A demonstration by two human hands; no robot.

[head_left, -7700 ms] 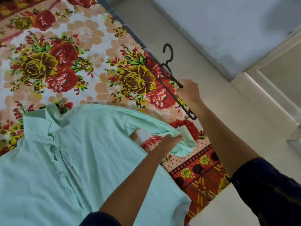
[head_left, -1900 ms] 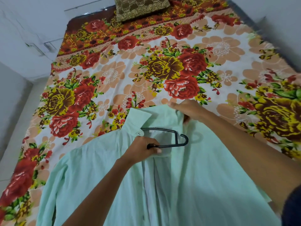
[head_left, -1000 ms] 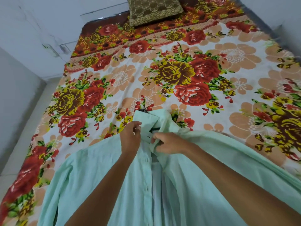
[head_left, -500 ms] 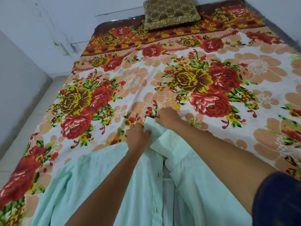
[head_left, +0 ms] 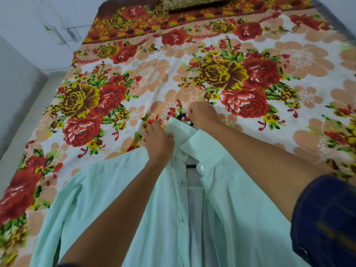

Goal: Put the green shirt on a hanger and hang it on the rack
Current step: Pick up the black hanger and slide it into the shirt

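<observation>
The pale green shirt [head_left: 231,209] lies front-up on the bed with its collar toward the far side. A black hanger [head_left: 183,117] is inside it; only the hook above the collar and a short piece of bar in the open neck show. My right hand [head_left: 202,116] grips the hook at the top of the collar. My left hand [head_left: 158,141] presses on the left collar flap and shoulder, fingers curled on the cloth. No rack is in view.
The bed carries a floral sheet [head_left: 250,78] in red, yellow and peach. A brown patterned pillow [head_left: 192,2] lies at the head end. A grey wall [head_left: 28,35] and floor strip run along the left side of the bed.
The hanger went from my right hand in the air into the shirt's neck. Both hands moved up to the collar, and my right hand now grips the hook.
</observation>
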